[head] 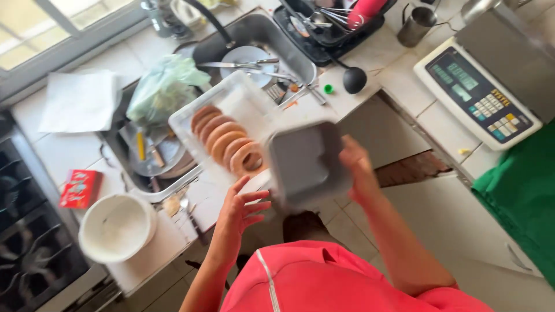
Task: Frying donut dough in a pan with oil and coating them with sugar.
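Observation:
My right hand [359, 173] grips the right edge of a grey square foam container [306, 160], held up in the air and blurred by motion. My left hand [237, 211] is just below and left of it, fingers spread, holding nothing. Behind the container a clear plastic tray [243, 95] rests on the sink's edge with a row of several ring-shaped doughnuts [225, 141] standing in it. The container hides the tray's near right corner.
The sink [266, 34] holds a plate and cutlery, with a green plastic bag [165, 86] beside it. A white bucket [115, 228] and red box [81, 188] sit left. A weighing scale [480, 95], black ladle [354, 78], dish rack [329, 23] and stove [23, 231] surround.

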